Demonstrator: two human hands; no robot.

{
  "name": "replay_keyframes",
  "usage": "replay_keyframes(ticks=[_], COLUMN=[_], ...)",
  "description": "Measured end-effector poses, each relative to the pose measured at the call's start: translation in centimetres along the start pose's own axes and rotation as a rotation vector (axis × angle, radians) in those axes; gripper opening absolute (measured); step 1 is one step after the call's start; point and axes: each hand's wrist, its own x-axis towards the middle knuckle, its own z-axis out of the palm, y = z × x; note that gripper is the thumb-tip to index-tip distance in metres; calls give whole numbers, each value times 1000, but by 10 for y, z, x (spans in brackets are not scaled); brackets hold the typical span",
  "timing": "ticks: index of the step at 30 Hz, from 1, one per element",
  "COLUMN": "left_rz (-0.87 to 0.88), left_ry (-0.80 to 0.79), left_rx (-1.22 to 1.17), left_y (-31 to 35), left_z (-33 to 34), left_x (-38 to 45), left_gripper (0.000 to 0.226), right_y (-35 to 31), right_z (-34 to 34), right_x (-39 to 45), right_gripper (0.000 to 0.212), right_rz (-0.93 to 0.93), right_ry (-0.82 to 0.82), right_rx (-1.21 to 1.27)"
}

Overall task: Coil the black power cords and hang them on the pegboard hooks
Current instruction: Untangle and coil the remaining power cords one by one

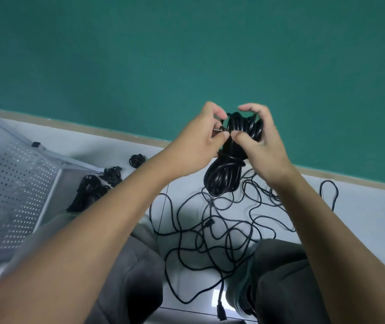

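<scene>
Springy, light coil (231,160): grip at wrapped waist; left hand (196,141) pinching plug (222,130), right hand (260,146) curled round upper loops, loose cords (210,230) below.

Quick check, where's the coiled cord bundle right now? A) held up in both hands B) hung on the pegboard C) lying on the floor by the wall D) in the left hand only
A: the bundle is held up off the floor, with the left hand pinching the plug end and the right hand gripping the coil; the pegboard stands off to the left.
</scene>
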Motion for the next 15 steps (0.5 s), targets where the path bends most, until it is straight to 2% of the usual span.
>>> replay_keyframes(ticks=[3, 6, 10, 12, 15], left_rz=[21, 0, -159, -224, -357], left_ry=[80, 92, 61, 94, 138], left_rx=[127, 336, 339, 396, 461], left_y=[-15, -36, -81, -107, -158], left_z=[-13, -37, -66, -78, -101], left_x=[4, 9, 10, 8, 4], left_gripper=[46, 38, 35, 36, 34], right_y=[1, 14, 52, 78, 112], right_z=[15, 37, 82, 105, 127], right_x=[22, 51, 73, 79, 84], right_gripper=[45, 50, 70, 87, 90], right_rz=[37, 205, 387, 429, 473], right_ry=[-105, -313, -436, -465, -510], right_rx=[-35, 68, 209, 166, -26])
